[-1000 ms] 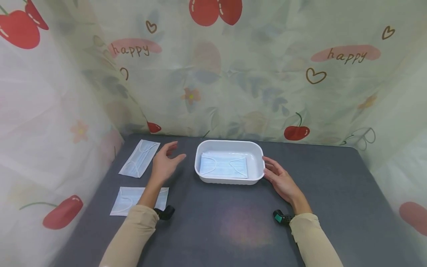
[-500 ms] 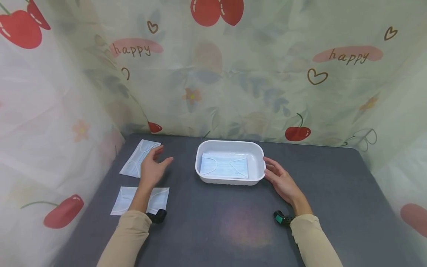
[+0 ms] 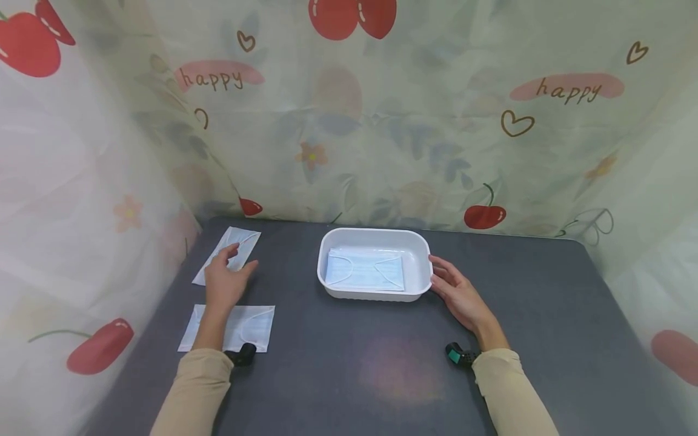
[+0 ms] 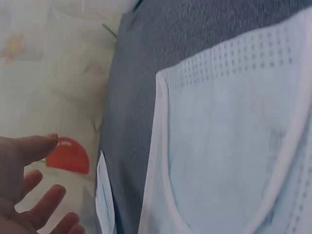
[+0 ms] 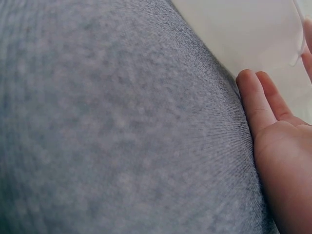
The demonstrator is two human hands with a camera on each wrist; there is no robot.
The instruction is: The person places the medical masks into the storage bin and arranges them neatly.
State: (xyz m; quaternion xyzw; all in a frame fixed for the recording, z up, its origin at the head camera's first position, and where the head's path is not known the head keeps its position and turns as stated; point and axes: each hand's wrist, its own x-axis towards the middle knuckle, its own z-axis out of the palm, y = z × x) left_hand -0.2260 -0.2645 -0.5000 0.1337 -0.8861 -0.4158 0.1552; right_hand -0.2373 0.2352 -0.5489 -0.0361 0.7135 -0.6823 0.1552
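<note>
My left hand [image 3: 225,281], holding nothing, hovers with fingers apart above the table's left side. It overlaps the far face mask [image 3: 246,241], light blue with white ear loops, and my forearm crosses over the near face mask [image 3: 256,324]. In the left wrist view the near face mask [image 4: 229,122] looms large, while the left hand [image 4: 29,190] shows spread fingers. My right hand [image 3: 460,300] rests its fingertips against the right end of a white plastic tray [image 3: 376,298]. Inside the tray lies another face mask [image 3: 365,272]. Straight fingers [image 5: 256,100] touch the tray wall [image 5: 234,34] in the right wrist view.
A dark grey table [image 3: 349,369] carries everything. Behind and beside it hangs a pale curtain [image 3: 382,121] printed with cherries and hearts. Each wrist wears a black band, the left band [image 3: 242,355] near the lower mask.
My left hand has moved left and slightly nearer, from beside the far mask to over it. The right hand, the tray and the masks stay where they were.
</note>
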